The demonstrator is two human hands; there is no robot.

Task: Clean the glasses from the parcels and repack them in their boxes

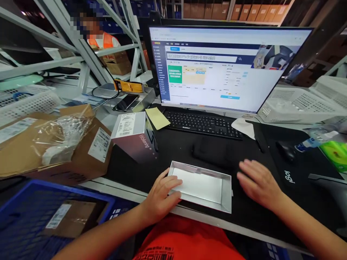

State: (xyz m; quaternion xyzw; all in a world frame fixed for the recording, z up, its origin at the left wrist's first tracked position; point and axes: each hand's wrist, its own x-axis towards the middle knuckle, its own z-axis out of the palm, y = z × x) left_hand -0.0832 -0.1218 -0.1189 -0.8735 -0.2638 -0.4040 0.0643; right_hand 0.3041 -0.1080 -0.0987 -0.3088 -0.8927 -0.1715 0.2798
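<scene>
An open, shallow white box lies at the desk's front edge, its inside showing a flat pale bottom. My left hand grips the box's left end, with fingers and thumb reaching over the wall. To the right of the box, my right hand is held over the black mat, fingers stretched out and slightly blurred, holding nothing. Behind the box a dark flat object rests on the mat; its kind is hard to make out. A pink-and-grey printed carton stands behind and left of the white box.
A monitor stands behind a black keyboard. On the left sit an opened cardboard box with clear plastic and a blue crate below. A mouse, bottle and white baskets are right. A person is beyond.
</scene>
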